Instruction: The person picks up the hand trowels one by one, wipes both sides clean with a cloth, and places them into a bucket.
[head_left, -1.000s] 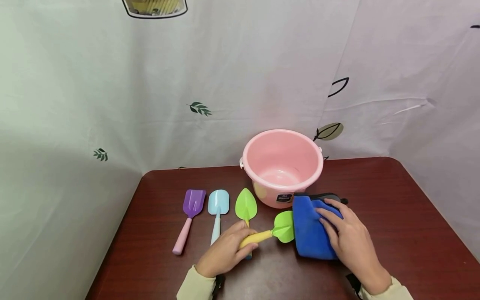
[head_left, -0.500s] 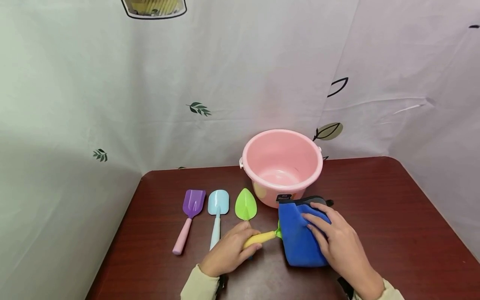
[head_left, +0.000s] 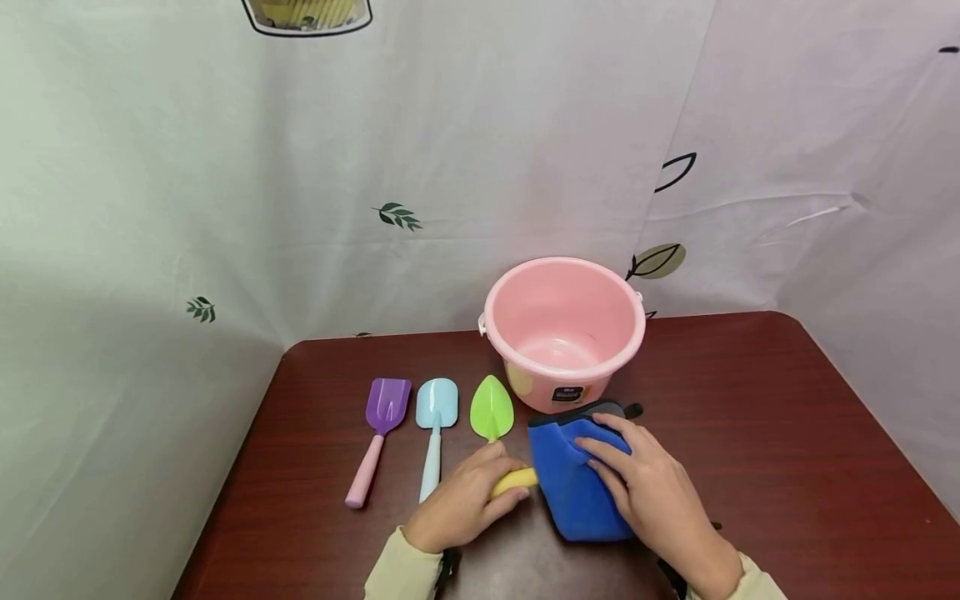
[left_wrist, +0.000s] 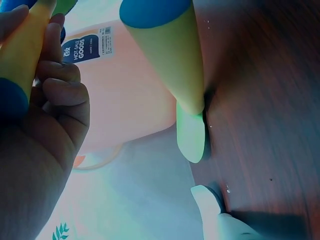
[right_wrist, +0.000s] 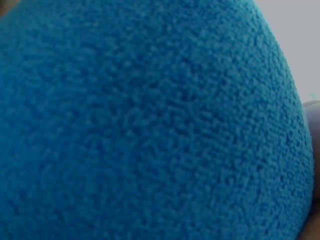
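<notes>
My left hand (head_left: 461, 498) grips the yellow handle of a trowel (head_left: 517, 481); the left wrist view shows its fingers curled round the handle, which has a blue end. The trowel's green blade is hidden behind a blue fuzzy cloth (head_left: 573, 483) with dark edging and a grey patch. My right hand (head_left: 654, 492) holds that cloth, fingers bent over its front; its thumb is hidden in the head view. Blue pile (right_wrist: 150, 120) fills most of the right wrist view. Beyond my left hand lies a second green trowel (head_left: 492, 408), its handle mostly covered by the hand.
A pink bucket (head_left: 517, 367) stands at the back middle, close behind the cloth. To the left lie a light-blue shovel (head_left: 437, 404) and a purple shovel with a pink handle (head_left: 387, 406). A white patterned curtain (head_left: 450, 150) hangs behind the dark red table (head_left: 772, 433).
My right hand has moved left with the cloth, which now covers the green blade that showed before. My left hand has shifted slightly right and still grips the trowel.
</notes>
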